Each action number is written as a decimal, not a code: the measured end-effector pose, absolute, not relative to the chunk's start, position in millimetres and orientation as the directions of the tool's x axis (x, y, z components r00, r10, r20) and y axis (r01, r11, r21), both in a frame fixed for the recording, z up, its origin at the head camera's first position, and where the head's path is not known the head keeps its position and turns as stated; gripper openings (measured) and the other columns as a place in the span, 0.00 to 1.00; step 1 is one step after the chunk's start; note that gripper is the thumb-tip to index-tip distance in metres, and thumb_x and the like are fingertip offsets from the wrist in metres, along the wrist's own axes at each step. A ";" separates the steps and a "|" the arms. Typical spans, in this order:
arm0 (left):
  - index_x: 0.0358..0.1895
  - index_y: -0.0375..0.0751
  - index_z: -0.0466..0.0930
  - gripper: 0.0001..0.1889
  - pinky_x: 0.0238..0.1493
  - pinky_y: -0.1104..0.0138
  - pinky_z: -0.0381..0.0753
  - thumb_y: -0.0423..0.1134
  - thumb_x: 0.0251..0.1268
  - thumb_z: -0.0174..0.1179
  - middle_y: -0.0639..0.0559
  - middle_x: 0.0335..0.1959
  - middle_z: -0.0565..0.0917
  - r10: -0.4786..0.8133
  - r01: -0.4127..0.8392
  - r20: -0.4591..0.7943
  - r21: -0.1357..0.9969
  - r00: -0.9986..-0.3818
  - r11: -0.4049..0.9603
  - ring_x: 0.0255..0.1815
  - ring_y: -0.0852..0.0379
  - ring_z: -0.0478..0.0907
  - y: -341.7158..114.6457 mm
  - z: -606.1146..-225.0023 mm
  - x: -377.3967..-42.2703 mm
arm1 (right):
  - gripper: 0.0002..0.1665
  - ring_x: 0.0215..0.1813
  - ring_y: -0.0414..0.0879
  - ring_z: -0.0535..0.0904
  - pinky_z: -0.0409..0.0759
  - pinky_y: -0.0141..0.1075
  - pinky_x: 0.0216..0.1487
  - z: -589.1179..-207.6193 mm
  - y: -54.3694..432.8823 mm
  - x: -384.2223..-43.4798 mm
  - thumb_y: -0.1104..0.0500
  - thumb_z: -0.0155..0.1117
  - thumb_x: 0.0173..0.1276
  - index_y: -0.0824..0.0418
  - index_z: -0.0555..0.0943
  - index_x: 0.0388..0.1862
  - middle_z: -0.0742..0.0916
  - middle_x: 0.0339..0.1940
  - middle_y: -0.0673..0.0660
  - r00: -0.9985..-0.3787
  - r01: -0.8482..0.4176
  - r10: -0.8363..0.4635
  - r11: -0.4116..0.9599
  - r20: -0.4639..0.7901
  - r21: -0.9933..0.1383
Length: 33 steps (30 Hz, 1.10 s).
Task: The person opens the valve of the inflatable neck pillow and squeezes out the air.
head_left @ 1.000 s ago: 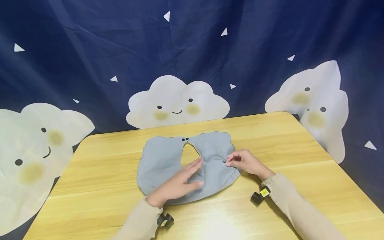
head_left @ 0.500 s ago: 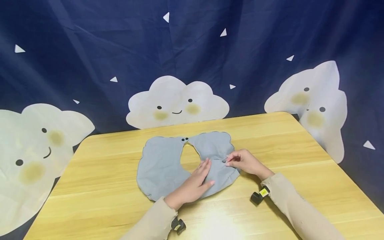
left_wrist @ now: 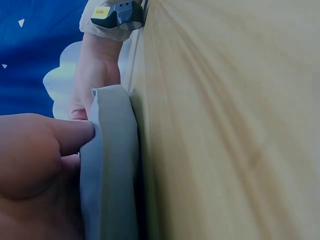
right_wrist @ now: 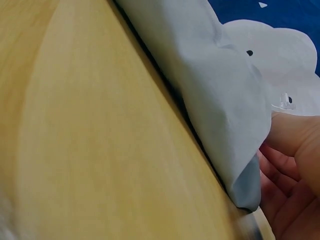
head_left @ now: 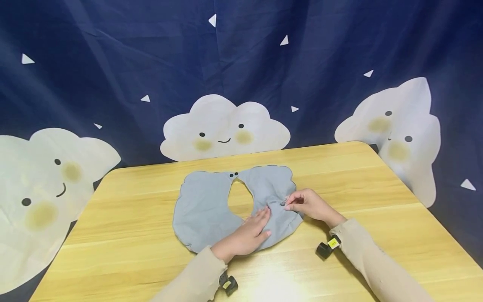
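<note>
A grey inflatable neck pillow (head_left: 203, 205) lies on the wooden table, fairly flat, its two ends meeting at the far side by a pair of dark snap buttons (head_left: 234, 174). My left hand (head_left: 243, 235) rests on the near right part of it, fingers extended. With thumb and fingers my right hand (head_left: 313, 206) pinches a small clear air valve (head_left: 283, 203) on the right side. The valve's clear tip (right_wrist: 286, 104) pokes up above the thumb in the right wrist view. In the left wrist view the pillow's near edge (left_wrist: 117, 150) stands slightly raised.
The wooden table (head_left: 124, 226) extends around the pillow on all sides. Behind it hangs a dark blue curtain (head_left: 245, 50) with smiling white clouds. Each wrist wears a small black camera, one on the right wrist (head_left: 323, 250).
My left hand has come to the right and down onto the pillow, its fingers now nearer the valve. The right hand stays pinching the valve.
</note>
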<state>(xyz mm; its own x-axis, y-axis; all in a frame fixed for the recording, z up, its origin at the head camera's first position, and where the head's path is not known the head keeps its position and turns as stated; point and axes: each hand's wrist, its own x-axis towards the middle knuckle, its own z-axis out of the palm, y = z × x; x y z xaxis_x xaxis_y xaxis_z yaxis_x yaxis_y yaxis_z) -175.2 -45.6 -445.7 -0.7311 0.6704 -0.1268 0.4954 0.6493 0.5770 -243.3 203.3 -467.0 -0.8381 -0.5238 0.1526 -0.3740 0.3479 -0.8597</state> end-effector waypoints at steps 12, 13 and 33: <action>0.72 0.35 0.53 0.29 0.73 0.54 0.48 0.46 0.75 0.42 0.44 0.75 0.53 0.620 0.504 -0.202 0.422 -0.758 0.754 0.76 0.49 0.46 -34.9 -442.5 -169.9 | 0.02 0.34 0.38 0.81 0.80 0.30 0.39 -465.8 205.7 -243.2 0.65 0.67 0.60 0.64 0.85 0.31 0.87 0.31 0.56 -0.818 -0.393 -0.552 0.333 0.161 -0.857; 0.72 0.35 0.54 0.29 0.73 0.54 0.48 0.46 0.75 0.42 0.44 0.74 0.53 0.618 0.505 -0.205 0.415 -0.759 0.757 0.75 0.49 0.46 -34.4 -442.4 -169.8 | 0.02 0.34 0.37 0.81 0.80 0.30 0.39 -465.7 205.8 -243.0 0.65 0.67 0.60 0.64 0.85 0.31 0.87 0.31 0.56 -0.817 -0.394 -0.553 0.330 0.162 -0.858; 0.72 0.36 0.55 0.31 0.72 0.55 0.50 0.45 0.71 0.51 0.45 0.74 0.55 0.654 0.354 -0.087 0.784 -0.752 0.511 0.75 0.49 0.49 -62.7 -403.4 -208.3 | 0.05 0.33 0.37 0.80 0.79 0.29 0.36 -467.7 204.8 -243.7 0.63 0.68 0.60 0.66 0.84 0.30 0.87 0.31 0.57 -0.826 -0.366 -0.545 0.326 0.143 -0.872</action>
